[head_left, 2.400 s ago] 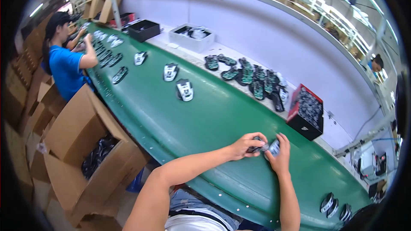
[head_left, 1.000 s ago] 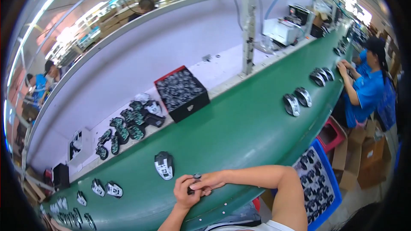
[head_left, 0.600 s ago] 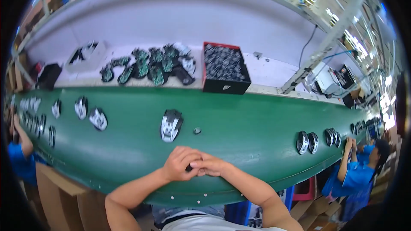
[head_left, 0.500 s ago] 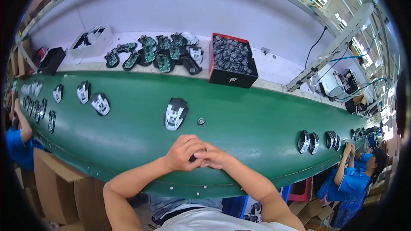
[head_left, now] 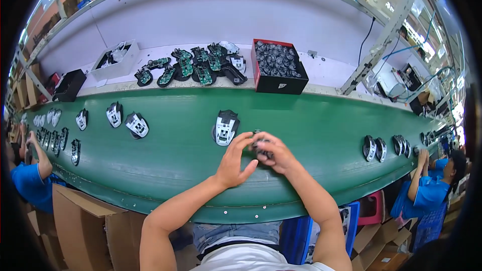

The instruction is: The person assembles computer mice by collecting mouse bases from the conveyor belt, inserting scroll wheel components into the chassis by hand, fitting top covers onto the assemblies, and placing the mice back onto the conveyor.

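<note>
My right hand [head_left: 281, 158] curls over the green belt, its fingers round a small dark part [head_left: 264, 151] whose exact kind is mostly hidden. A small dark round piece [head_left: 257, 131] shows at the fingertips, partly covered. My left hand [head_left: 235, 163] is beside it, fingers stretched and thumb apart, with nothing in it. Just beyond my hands lies a black and white computer mouse shell [head_left: 227, 128]. On the shelf behind, a black box with a red inner edge [head_left: 281, 86] holds many small dark round parts.
More mouse shells [head_left: 136, 125] lie on the belt [head_left: 175, 170] at left and right [head_left: 370, 148]. Green circuit boards on black bases [head_left: 203, 74] and a white bin [head_left: 116, 68] stand on the shelf. Co-workers in blue [head_left: 32, 176] sit at both sides. A cardboard box [head_left: 80, 221] stands lower left.
My hands, clasped together before, have parted and moved forward and right. The left has opened; the right has reached to where the small round piece lay. The view has shifted slightly.
</note>
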{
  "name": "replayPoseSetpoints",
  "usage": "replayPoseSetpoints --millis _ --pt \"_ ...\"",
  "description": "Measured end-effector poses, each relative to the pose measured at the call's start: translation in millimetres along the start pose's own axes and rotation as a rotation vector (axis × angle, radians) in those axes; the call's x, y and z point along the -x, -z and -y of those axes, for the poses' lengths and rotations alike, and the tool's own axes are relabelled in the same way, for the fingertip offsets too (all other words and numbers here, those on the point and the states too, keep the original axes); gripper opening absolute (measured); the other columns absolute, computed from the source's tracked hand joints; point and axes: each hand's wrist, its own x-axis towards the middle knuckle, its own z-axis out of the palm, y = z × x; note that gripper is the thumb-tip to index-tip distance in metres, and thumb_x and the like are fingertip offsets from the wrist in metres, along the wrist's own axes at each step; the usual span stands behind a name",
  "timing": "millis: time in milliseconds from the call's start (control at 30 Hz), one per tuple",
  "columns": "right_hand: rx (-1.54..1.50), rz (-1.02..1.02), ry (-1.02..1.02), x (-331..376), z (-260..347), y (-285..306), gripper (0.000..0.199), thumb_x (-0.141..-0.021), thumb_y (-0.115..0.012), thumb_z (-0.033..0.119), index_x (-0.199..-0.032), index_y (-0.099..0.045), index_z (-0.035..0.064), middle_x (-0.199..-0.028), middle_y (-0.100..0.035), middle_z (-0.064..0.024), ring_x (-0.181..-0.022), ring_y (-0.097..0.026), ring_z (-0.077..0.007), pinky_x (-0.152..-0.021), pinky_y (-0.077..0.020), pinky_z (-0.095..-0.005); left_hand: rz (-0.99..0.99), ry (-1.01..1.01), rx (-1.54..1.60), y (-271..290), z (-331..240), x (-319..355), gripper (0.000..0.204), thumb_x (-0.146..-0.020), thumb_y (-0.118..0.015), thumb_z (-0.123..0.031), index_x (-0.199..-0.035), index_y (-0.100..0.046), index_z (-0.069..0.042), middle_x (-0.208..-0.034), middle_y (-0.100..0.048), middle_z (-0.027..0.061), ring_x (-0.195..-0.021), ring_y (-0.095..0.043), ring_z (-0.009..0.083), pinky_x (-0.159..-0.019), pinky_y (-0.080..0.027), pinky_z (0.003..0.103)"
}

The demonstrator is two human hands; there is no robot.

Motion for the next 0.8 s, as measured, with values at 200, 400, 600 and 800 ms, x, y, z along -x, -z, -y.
replayPoseSetpoints --millis 200,400,600,800 --pt "0.594 -0.389 0.29 -9.2 11.7 23.3 0.022 -0.088 -0.065 0.007 -0.11 -0.063 0.0041 -0.087 -0.066 -0.0071 -0.064 -0.057 -0.009 -0.05 -0.0414 -0.0221 0.102 0.145 -0.288 10.4 9.7 -1.4 0.057 -0.081 -0.068 -0.01 -0.133 -0.046 -0.001 -0.141 -0.043 0.0219 -0.13 -0.044 0.0408 -0.11 -0.037 0.046" --pt "1.338 -0.481 0.766 -16.7 0.6 24.6 0.031 -0.08 -0.069 0.012 -0.11 -0.065 0.007 -0.104 -0.065 -0.0144 -0.095 -0.065 -0.0341 -0.083 -0.0532 -0.0407 0.324 -0.016 -0.44 -1.8 5.8 -5.4 0.064 -0.081 -0.067 -0.014 -0.139 -0.044 -0.002 -0.149 -0.036 0.0233 -0.135 -0.04 0.042 -0.112 -0.035 0.046" --pt "1.413 -0.411 0.742 -22.9 -8.5 29.6 0.032 -0.083 -0.07 0.022 -0.114 -0.066 0.0141 -0.104 -0.065 -0.0104 -0.077 -0.067 -0.0267 -0.067 -0.0567 -0.037 0.377 0.022 -0.429 -5.4 10.5 -7.9 0.061 -0.077 -0.069 -0.011 -0.133 -0.048 0.002 -0.146 -0.041 0.0249 -0.135 -0.041 0.0414 -0.113 -0.033 0.048" --pt "1.332 -0.343 0.738 -20.4 -12.6 29.2 0.03 -0.08 -0.071 0.019 -0.109 -0.066 0.0149 -0.1 -0.066 -0.0084 -0.085 -0.067 -0.0324 -0.072 -0.0551 -0.0421 0.383 0.03 -0.354 -4.0 6.4 -7.7 0.05 -0.078 -0.067 -0.007 -0.125 -0.053 0.0 -0.143 -0.043 0.0245 -0.133 -0.042 0.0417 -0.109 -0.036 0.048"
